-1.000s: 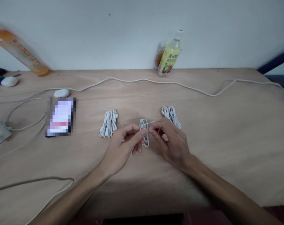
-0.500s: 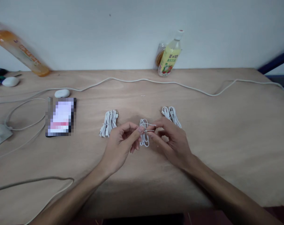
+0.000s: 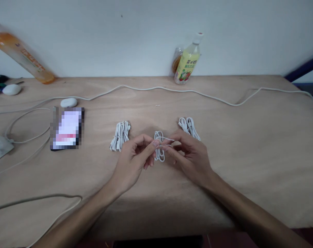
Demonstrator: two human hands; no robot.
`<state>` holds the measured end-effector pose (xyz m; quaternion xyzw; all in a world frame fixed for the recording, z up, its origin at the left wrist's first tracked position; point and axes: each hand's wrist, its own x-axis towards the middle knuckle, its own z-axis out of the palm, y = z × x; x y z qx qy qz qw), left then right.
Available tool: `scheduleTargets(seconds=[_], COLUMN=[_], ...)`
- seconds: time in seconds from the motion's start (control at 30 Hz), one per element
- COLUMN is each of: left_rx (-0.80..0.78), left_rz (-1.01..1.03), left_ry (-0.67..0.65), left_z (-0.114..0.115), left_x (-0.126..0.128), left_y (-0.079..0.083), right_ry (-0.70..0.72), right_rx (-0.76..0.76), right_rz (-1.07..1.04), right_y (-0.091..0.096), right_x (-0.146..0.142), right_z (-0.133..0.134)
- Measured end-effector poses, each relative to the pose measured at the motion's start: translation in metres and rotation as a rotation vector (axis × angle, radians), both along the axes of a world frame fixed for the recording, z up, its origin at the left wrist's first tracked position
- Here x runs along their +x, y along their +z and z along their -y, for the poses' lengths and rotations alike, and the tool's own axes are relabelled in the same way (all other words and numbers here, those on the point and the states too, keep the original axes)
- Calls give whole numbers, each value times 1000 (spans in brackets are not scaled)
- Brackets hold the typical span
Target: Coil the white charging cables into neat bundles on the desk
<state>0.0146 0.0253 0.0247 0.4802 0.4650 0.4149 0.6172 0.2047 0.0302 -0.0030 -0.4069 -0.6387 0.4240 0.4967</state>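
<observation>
Between the thumb and fingers of my left hand (image 3: 132, 163) is a small coiled white cable (image 3: 160, 156), its loops showing above and below the thumb. A thin white twist tie (image 3: 168, 145) crosses the middle of the coil, with both ends pointing right. My right hand (image 3: 194, 160) is closed beside the coil, its thumb and index finger at those tie ends. How firmly they pinch the ends is hard to see. One bundled white cable (image 3: 121, 135) lies left of my hands, and another bundle (image 3: 189, 127) lies behind my right hand, partly covered by it.
A phone (image 3: 67, 129) and a white earbud case (image 3: 68, 102) lie at left. A long white cord (image 3: 156, 88) runs across the back of the wooden table (image 3: 249, 144). Against the wall lean a yellow-labelled bottle (image 3: 187, 63) and an orange drink bottle (image 3: 29, 60).
My right hand's thumb and index finger have shifted slightly along the tie ends, toward the coil. My left hand stays where it was, holding the cable.
</observation>
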Motion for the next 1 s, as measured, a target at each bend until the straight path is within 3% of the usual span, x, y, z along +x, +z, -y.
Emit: scheduleTargets(seconds=[0.5,1.0], left_rx=[104,163], left_rz=[-32,-184], left_ry=[-4,138], left_z=[3,5], left_x=[0,3], left_y=[0,1], right_ry=[1,-8], right_rx=[26,171], right_rz=[66,102], right_y=[2,6], right_x=[0,2], right_z=[1,-1])
